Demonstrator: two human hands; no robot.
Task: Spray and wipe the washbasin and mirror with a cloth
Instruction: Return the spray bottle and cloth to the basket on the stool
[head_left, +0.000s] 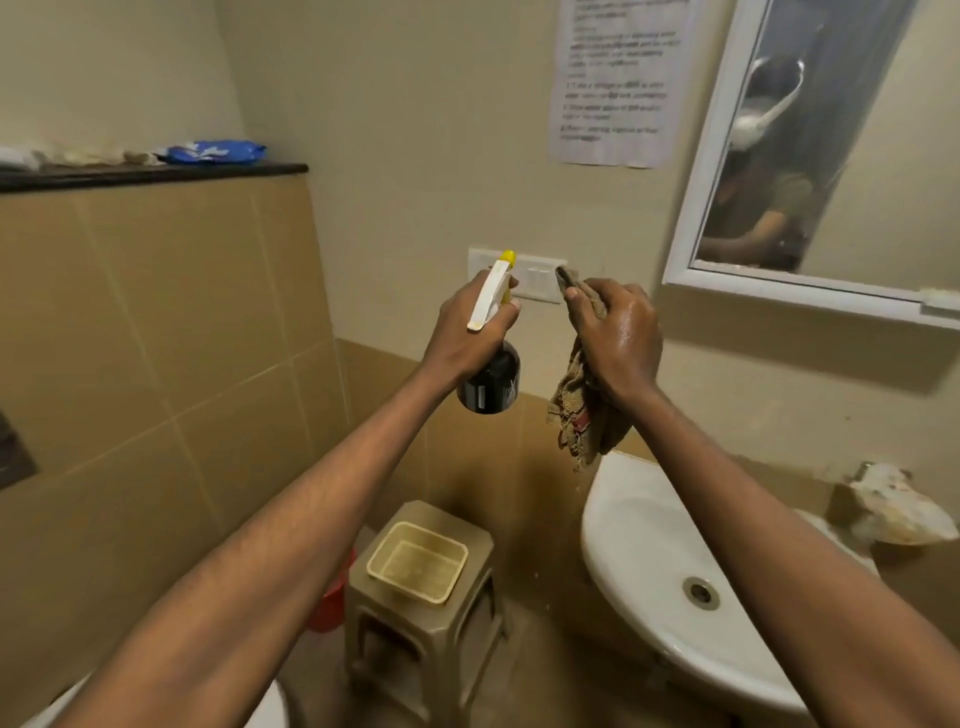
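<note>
Step in hand, by the look of it: spraying cleaner for the mirror (810, 171), up and to the right of the switch plate (540, 278).

To do it well: turn nozzle off the switch plate first, since it points about that way now and liquid shd stay clear of electrics. Aim at glass, short bursts from top down, so runs get caught by the cloth (584, 410) on the way. Wipe w/ a flat pad of cloth, not a bunched lump; refold to a cleaner face when soiled. Watch drips onto frame's lower edge. Glass shows a pale smear near top, prob. residue, though blur makes that unsure.

Left hand (462, 332): closed round neck of spray bottle (491, 364), just in front of the switch plate; fingers curled at the trigger, thumb side on the white head, dark body hanging below the fist. Pressed or not: can't tell.

Right hand (621, 343): clamped on the cloth, just right of the switch plate; thumb and forefinger pinch a corner upward, rest dangles below wrist. Skin looks wet.

Washbasin (623, 535): well below and right of the switch plate, under the right forearm, drain visible, bowl bare. Plastic stool (426, 613) w/ small tray almost directly below the plate, beside the basin.
</note>
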